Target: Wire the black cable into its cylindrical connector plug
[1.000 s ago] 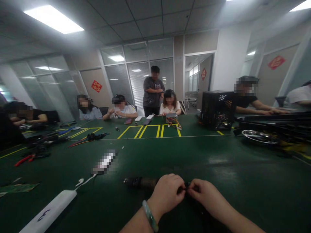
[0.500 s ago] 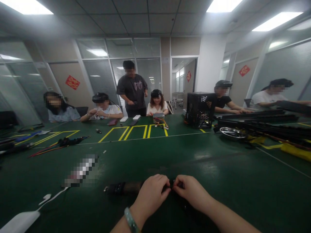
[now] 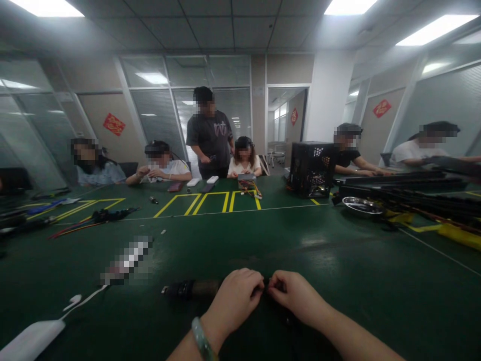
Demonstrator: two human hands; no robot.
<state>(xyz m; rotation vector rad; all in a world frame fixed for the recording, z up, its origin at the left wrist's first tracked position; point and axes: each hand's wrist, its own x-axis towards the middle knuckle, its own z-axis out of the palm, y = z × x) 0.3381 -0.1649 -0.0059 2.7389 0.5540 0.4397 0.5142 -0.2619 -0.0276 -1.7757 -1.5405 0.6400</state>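
The right end of a dark rod-shaped piece (image 3: pixel 191 289) is pinched between the curled fingertips of the left hand (image 3: pixel 235 296) and the right hand (image 3: pixel 295 296), which are held knuckle to knuckle. The piece is laid flat on the green table (image 3: pixel 338 271), its long axis crosswise and its free end pointed left.

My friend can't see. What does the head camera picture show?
Two bare hands, left hand and right hand, pinch the end of a dark cable lying on a green table. Several people sit on the far side near a black computer case.
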